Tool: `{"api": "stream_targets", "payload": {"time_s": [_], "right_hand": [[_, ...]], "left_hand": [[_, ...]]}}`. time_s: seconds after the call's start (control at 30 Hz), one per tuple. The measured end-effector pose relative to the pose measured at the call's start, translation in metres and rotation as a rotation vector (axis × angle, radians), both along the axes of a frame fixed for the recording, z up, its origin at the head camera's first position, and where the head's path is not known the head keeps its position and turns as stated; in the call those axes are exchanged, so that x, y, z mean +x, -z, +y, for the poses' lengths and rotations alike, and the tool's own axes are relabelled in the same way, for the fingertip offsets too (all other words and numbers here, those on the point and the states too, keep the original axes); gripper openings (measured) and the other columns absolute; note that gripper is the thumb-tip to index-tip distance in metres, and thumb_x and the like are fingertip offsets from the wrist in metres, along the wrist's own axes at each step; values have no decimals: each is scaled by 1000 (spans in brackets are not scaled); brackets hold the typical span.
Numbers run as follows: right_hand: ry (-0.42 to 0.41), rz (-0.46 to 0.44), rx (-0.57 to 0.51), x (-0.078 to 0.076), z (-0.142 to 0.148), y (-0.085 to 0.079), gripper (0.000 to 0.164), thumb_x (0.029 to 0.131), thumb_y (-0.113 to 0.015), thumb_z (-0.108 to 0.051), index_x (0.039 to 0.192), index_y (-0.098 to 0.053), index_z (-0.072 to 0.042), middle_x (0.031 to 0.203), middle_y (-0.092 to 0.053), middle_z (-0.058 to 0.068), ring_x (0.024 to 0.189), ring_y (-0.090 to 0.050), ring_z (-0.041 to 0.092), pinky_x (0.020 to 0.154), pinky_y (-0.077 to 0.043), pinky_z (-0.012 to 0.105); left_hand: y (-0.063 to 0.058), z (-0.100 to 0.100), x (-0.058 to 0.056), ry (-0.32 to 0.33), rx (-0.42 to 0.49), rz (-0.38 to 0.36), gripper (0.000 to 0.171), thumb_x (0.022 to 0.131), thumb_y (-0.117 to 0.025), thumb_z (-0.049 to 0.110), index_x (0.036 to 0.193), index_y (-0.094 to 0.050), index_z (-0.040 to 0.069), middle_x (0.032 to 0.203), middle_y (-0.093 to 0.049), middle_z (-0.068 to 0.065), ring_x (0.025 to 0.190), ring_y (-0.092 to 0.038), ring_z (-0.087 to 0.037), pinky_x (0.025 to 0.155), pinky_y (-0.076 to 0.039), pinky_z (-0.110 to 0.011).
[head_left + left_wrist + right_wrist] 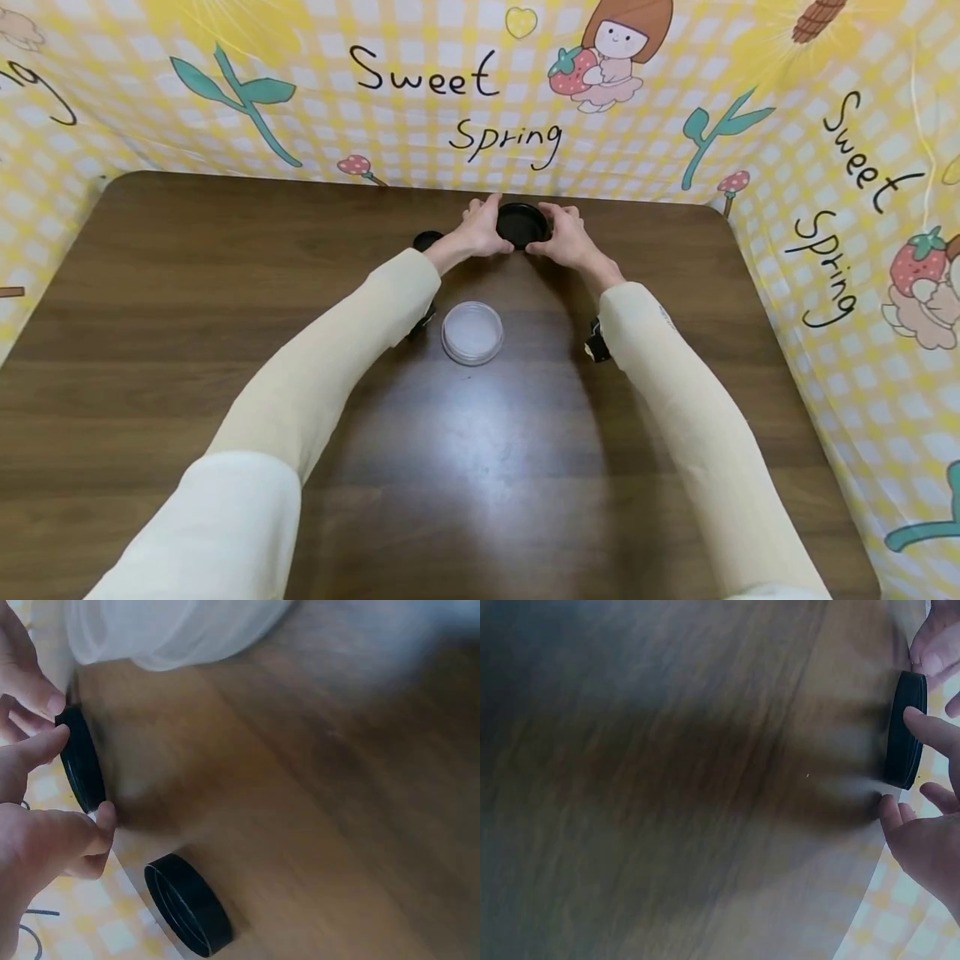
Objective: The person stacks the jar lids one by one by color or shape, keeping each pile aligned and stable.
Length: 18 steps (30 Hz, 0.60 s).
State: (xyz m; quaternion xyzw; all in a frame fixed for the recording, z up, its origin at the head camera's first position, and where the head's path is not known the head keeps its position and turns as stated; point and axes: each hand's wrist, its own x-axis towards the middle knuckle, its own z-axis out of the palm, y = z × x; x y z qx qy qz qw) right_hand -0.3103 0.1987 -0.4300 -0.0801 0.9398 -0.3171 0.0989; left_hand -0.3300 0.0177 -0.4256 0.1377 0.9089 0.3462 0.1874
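At the far edge of the table both hands hold a round black lid [522,226], its hollow side facing up. My left hand [482,228] has thumb and fingers curved about the lid's left side; in the left wrist view its fingertips are at the rim. From the other side, my right hand [566,237] curves around it, and the right wrist view shows a digit pressed to the lid's side [906,735]. A second, smaller black lid [189,905] lies left of my left hand, partly hidden by it in the head view.
A clear, round plastic container [472,333] stands nearer on the brown wooden table [480,500], between the forearms. Yellow checked cloth [420,125] printed with "Sweet Spring" rises behind the table and along its sides.
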Motion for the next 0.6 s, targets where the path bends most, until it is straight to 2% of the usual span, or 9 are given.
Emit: {"api": "stream_targets", "payload": {"time_s": [0.2, 0.43, 0.6], "right_hand": [[13, -14, 27, -3, -8, 0, 77, 85, -73, -17, 148, -33, -1, 138, -35, 25, 128, -29, 39, 106, -29, 45], [8, -26, 23, -1, -15, -3, 85, 84, -75, -18, 150, -25, 2, 139, -33, 25, 129, -31, 35, 107, -30, 41], [-6, -13, 19, 3, -16, -5, 80, 84, -75, -17, 147, -31, 5, 137, -35, 25, 125, -33, 32, 105, -33, 39]], "left_hand": [[0, 2, -4, 31, -56, 19, 84, 88, -71, 17, 153, -19, 6, 151, -21, -22, 135, -23, -39, 107, -32, -45], [1, -2, -2, -9, -79, 33, 78, 89, -70, 16, 152, -25, 4, 150, -23, -21, 135, -25, -39, 107, -32, -44], [1, -6, 2, -8, -64, 59, 76, 87, -72, 18, 149, -31, 2, 146, -29, -22, 132, -29, -37, 107, -32, -44]]}}
